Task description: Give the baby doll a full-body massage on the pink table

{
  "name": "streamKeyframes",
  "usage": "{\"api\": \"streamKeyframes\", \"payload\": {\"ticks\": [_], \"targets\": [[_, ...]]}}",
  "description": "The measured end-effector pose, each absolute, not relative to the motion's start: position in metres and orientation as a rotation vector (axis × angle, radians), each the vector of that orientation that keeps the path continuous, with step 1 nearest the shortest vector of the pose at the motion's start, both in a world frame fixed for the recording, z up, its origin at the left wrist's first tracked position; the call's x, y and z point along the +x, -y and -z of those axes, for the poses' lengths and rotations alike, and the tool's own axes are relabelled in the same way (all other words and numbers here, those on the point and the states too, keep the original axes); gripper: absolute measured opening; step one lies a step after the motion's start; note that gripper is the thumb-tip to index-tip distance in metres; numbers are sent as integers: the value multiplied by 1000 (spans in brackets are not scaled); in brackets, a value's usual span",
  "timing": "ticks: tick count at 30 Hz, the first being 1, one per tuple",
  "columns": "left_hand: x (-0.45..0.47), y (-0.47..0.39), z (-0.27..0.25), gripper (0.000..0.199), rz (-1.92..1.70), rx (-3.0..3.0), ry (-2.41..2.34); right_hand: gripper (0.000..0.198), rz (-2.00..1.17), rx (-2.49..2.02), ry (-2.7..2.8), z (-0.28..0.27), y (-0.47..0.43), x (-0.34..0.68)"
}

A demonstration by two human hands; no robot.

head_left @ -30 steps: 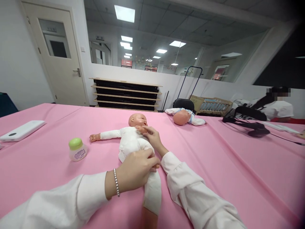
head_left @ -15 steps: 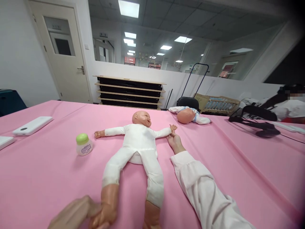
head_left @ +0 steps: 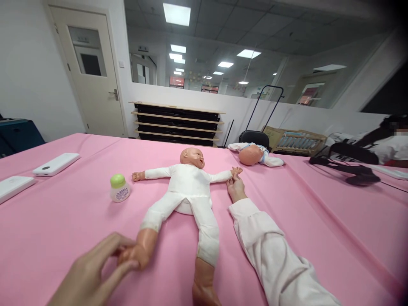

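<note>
No lettering can be read; the print on the green-lidded jar [head_left: 120, 188]'s label [head_left: 122, 194] is too small.

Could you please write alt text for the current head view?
The left hand grips a foot of a white-bodied doll lying on its back on a pink table, while the right hand touches its outstretched arm. A green-lidded jar stands nearby.
</note>
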State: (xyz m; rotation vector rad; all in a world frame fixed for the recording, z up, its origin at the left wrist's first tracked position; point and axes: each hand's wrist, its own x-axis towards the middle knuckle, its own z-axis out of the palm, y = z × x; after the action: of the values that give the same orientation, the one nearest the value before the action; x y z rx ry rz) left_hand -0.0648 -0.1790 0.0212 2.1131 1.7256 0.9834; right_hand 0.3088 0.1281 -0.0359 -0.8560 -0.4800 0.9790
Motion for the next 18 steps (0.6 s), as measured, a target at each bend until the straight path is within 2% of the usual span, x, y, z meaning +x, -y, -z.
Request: {"api": "streamKeyframes", "payload": {"ticks": [5,10,14,18], "targets": [[-74,137,-90,17,-1134,2381,-1937,36,-642,-866,668,9,-118,279],[-14,94,-128,18,-1281,2659,-1543,32,-460,-879,1375,-18,-89,239],[43,72,-108,17,-1116,2780,-1219,24,-453,-905,1853,-13,-76,226],[78,63,-63,16,-838,2987,-1074,25,-430,-885,1880,-3,-80,226]]}}
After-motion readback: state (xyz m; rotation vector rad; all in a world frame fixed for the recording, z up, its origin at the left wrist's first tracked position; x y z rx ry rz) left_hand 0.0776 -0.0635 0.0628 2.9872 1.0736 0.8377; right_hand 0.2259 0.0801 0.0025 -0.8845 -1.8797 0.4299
